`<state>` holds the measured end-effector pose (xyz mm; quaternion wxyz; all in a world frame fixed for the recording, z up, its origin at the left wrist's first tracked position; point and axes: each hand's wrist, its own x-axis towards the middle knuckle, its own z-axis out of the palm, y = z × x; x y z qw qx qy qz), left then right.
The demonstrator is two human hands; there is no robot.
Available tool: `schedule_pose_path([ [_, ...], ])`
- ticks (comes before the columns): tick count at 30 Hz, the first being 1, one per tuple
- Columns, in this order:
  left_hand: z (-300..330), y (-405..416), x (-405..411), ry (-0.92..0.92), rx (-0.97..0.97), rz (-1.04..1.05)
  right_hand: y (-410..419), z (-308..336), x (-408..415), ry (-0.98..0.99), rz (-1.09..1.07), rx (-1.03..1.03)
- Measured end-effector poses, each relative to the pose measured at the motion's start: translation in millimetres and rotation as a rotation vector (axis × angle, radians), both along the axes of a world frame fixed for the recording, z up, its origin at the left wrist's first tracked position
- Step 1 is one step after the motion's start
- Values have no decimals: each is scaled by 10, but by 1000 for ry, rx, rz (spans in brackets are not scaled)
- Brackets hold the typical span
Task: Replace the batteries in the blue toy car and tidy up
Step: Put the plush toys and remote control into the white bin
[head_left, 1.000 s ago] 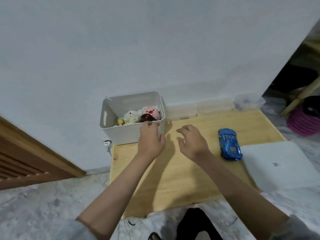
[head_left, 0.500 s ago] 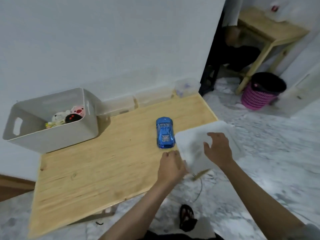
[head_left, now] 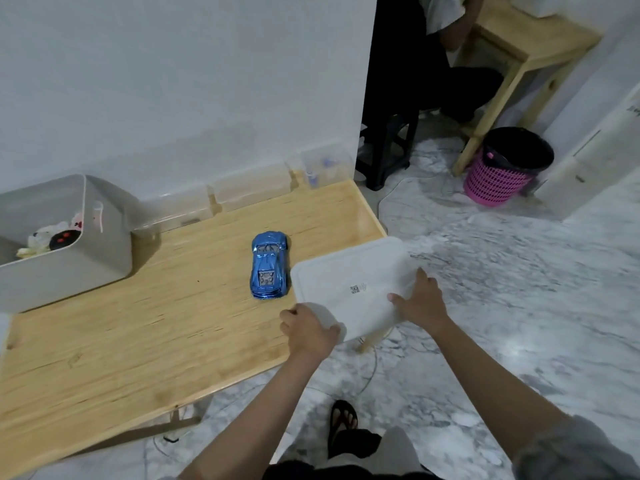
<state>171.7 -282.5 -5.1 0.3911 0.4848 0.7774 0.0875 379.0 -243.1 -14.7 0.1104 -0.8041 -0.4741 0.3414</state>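
The blue toy car stands on its wheels on the wooden table, nose pointing toward the wall. Right beside it, at the table's near right corner, lies a flat white plastic lidded box with a small QR code on top. My left hand grips its near left corner. My right hand grips its near right edge, thumb on the lid. Both hands are apart from the car.
A grey bin with soft toys stands at the table's far left. Three clear plastic boxes line the wall. On the marble floor to the right are a pink basket, a black stool, a second wooden table and a seated person.
My head turned right, away from the grey bin. Both hands left the bin area, moved to the white box and took hold of its near corners.
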Motion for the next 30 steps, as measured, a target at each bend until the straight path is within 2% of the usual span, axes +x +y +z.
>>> schedule_pose_path([
  [7,104,-6,82,-151,93,-8,47,228,128,-34,15,97],
  [10,210,49,50,-99,146,-60,133,418,59,-116,57,114],
  [15,503,193,-314,-16,250,-23,281,744,-387,-213,109,212],
  [21,851,310,-1340,-4,333,31,417,971,-1424,-241,237,399],
  [24,1042,350,-2123,24,351,103,505,1176,-2222,-181,294,352],
  [30,1389,356,-3655,124,460,232,615,1454,-3760,-148,491,446],
])
